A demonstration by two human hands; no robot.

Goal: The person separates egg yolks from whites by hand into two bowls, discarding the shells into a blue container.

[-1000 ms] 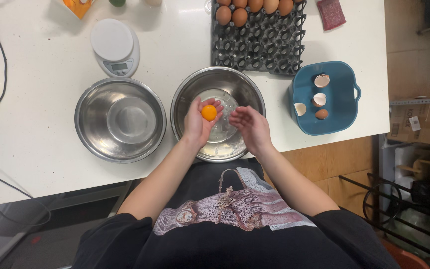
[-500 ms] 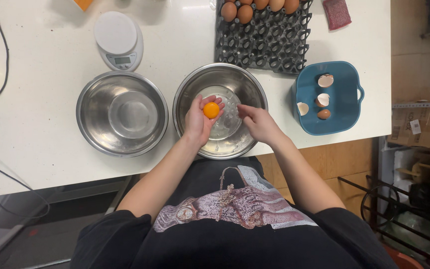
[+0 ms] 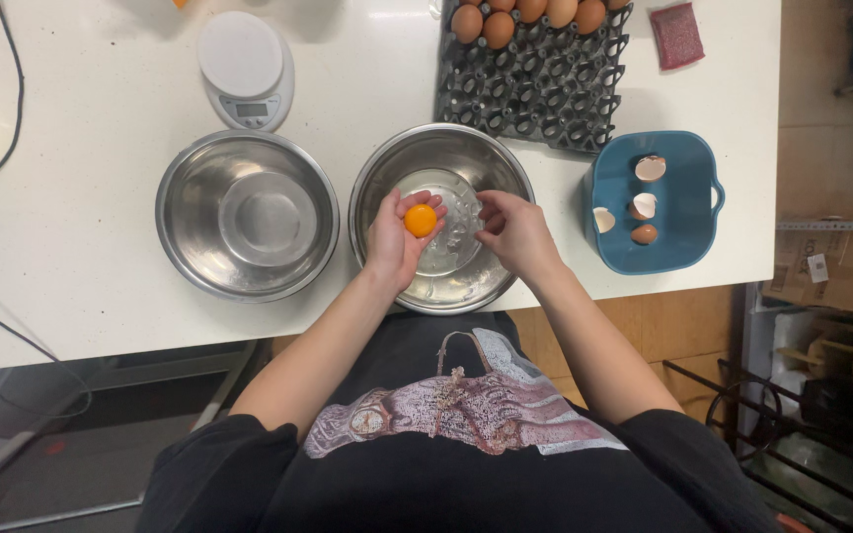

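Note:
My left hand is cupped palm up over a steel bowl, cradling an orange egg yolk on its fingers. Clear egg white lies in the bottom of that bowl. My right hand hovers just to the right over the same bowl, fingers loosely curled and holding nothing that I can see. A second, empty steel bowl stands to the left.
A dark egg tray with several brown eggs sits behind the bowls. A blue basin at right holds broken eggshells. A white kitchen scale stands at the back left. Cables run along the left edge.
My right hand has drawn back slightly from the left hand. The yolk stays on my left fingers over the bowl.

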